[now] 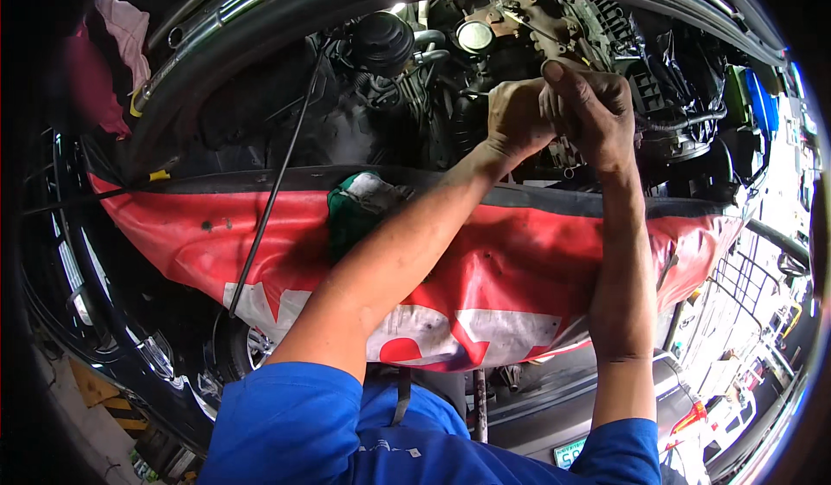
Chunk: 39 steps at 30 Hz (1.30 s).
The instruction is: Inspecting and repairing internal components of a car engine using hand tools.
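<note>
Evidently the fingers of the right hand (599,111) are curled in, with the thumb lying along their top; whether they grip anything cannot be told. The left hand (522,114) meets it, its fingers mostly hidden behind the right one, so their state cannot be told either. Both hands are over the engine (525,19), which sits in the engine bay, beyond its near edge and right of its middle, and they block the view of part of it. Left of the hands, toward the far edge, are a pale round cap (474,36), grey hoses (430,55) and a round black housing (381,40). A thin black rod (275,177) slants across the bay's left part and down over a red cover (199,229) draped along the near edge. A green cloth (348,225) lies on that cover, just beside the left forearm. A pink cloth (126,30) hangs past the far left corner. The engine's exposed metal shows from the far edge down to the hands; its long axis is hard to read. The left forearm slants up rightward, wrist bent; the right one rises almost straight. Both arms reach across the cover from blue sleeves (286,407).
</note>
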Each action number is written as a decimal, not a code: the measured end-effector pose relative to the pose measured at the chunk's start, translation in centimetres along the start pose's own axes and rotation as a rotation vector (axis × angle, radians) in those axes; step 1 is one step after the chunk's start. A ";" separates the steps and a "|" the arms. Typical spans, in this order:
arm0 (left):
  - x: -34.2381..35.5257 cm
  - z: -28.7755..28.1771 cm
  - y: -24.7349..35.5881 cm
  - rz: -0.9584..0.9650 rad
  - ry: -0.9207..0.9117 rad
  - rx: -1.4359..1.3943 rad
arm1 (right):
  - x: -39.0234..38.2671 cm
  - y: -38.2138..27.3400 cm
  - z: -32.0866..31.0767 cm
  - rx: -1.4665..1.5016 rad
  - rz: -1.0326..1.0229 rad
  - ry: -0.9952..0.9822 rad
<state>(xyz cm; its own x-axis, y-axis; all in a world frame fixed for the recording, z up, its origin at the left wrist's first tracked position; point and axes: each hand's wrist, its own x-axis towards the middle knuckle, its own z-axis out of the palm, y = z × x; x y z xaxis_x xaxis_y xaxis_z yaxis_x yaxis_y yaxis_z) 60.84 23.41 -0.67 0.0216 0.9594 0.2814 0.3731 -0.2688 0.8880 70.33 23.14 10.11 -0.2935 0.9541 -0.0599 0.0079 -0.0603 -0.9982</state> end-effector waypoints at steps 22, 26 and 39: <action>-0.1 -3.1 2.9 -0.008 -0.181 0.058 | 1.4 1.7 0.5 -0.484 -0.444 0.591; -1.2 -3.5 4.1 -0.137 -0.119 0.057 | 1.1 1.0 -0.8 -0.631 -0.311 0.512; -0.8 -3.6 3.9 0.131 -0.089 0.099 | -0.3 -3.0 -1.2 -0.773 0.038 0.338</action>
<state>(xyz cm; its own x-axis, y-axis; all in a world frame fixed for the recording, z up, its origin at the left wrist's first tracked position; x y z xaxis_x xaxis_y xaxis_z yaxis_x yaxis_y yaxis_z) 58.91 21.26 3.90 0.1565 0.9216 0.3553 0.4511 -0.3867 0.8043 71.58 23.40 13.10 0.0205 0.9994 0.0294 0.7003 0.0066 -0.7138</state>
